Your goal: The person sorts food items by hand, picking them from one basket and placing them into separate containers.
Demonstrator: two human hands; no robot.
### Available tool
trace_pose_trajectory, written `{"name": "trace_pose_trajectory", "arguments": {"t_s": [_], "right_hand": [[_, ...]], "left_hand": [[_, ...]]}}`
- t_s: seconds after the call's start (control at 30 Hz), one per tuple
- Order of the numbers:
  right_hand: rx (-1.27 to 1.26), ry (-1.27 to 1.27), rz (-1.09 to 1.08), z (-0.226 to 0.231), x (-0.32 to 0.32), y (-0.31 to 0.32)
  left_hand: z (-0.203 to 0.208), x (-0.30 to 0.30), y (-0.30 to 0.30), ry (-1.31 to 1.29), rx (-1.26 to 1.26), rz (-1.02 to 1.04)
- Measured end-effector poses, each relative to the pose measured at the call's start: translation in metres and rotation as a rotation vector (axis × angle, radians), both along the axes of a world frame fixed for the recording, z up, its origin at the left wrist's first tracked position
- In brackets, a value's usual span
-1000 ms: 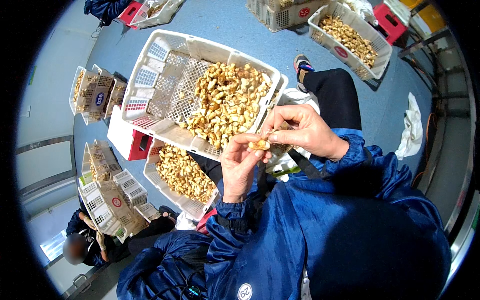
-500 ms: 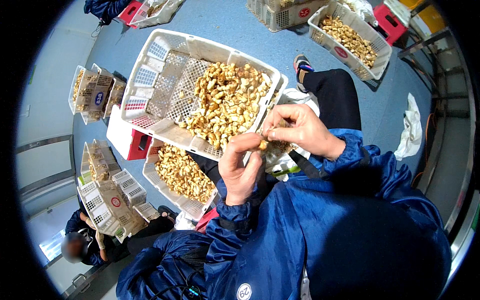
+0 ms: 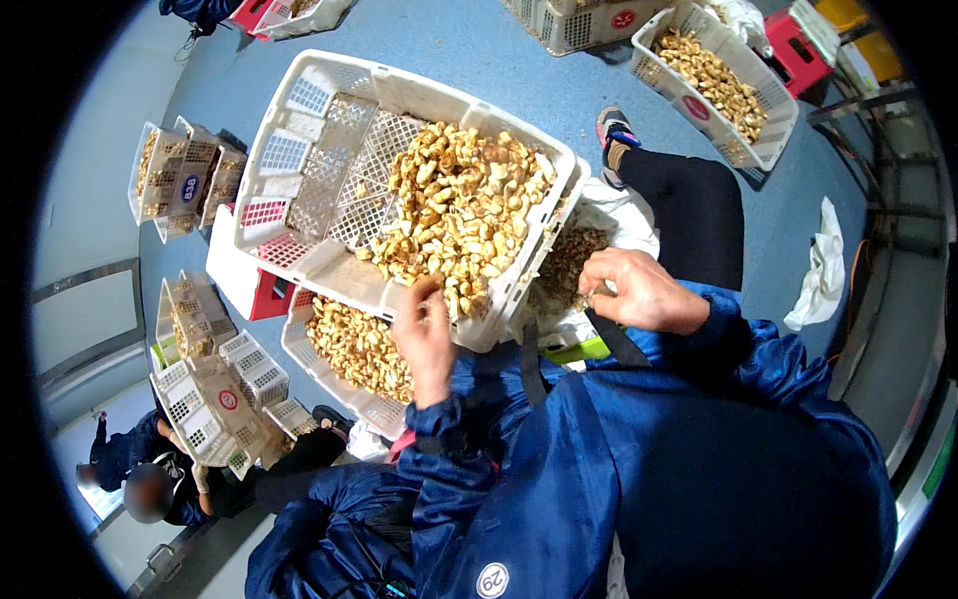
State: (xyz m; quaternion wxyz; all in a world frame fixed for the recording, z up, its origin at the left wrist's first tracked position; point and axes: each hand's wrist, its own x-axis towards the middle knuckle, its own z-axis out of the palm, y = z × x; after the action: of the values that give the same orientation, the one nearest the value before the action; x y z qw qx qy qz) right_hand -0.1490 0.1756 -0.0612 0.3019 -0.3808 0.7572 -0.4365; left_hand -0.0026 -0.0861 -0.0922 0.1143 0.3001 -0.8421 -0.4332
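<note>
Tan pieces (image 3: 469, 215) heaped in the right half of a crate (image 3: 344, 275), left hand (image 3: 425, 334) half-curled at its near rim, right hand (image 3: 639, 290) bent right of it, digits drawn close, anything pinched by either cannot be told, dark scraps (image 3: 572, 262) gathered beside the crate

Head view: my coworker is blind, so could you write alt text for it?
A person's left hand at the near edge of a white crate partly filled with yellowish mushroom-like pieces, the right hand beside dark brown bits. More crates stand nearby.
</note>
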Motion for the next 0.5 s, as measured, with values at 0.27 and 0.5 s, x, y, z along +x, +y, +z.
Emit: {"name": "trace_pose_trajectory", "arguments": {"t_s": [0.27,0.5], "right_hand": [[0.068,0.009,-0.018,-0.012,-0.018,0.007],[0.03,0.009,-0.042,-0.018,-0.021,0.002]], "left_hand": [[-0.085,-0.077,0.014,-0.082,-0.26,-0.36],[-0.082,-0.079,0.009,-0.285,-0.286,-0.26]]}}
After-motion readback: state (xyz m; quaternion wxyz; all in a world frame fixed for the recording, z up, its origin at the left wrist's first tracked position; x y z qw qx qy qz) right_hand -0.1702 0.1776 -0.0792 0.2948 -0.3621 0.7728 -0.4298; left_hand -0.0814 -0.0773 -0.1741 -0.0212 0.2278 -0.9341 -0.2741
